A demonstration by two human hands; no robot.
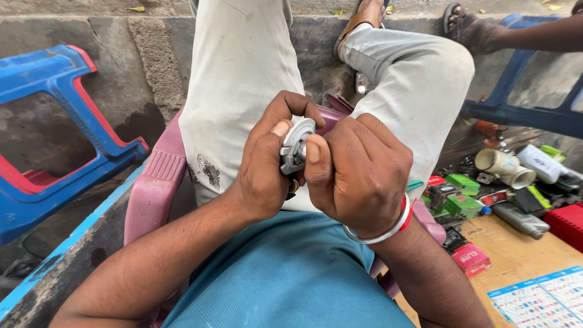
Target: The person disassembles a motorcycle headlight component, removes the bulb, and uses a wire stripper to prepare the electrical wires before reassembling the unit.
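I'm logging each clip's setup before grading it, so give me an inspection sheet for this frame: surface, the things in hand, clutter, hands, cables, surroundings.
Surface: wooden table at lower right, partly covered; the work itself is held above the lap.
Things in hand: small round metal part, silver, gripped between both hands.
Clutter: green boxes, cardboard roll, red case, printed sheet on the table.
Hands: left hand and right hand both closed on the part, thumbs pressing its face; white and red bangles on the right wrist.
Cables: nothing seen.
Surroundings: pink plastic chair, blue and red plastic stool, concrete wall, another person's sandalled foot.
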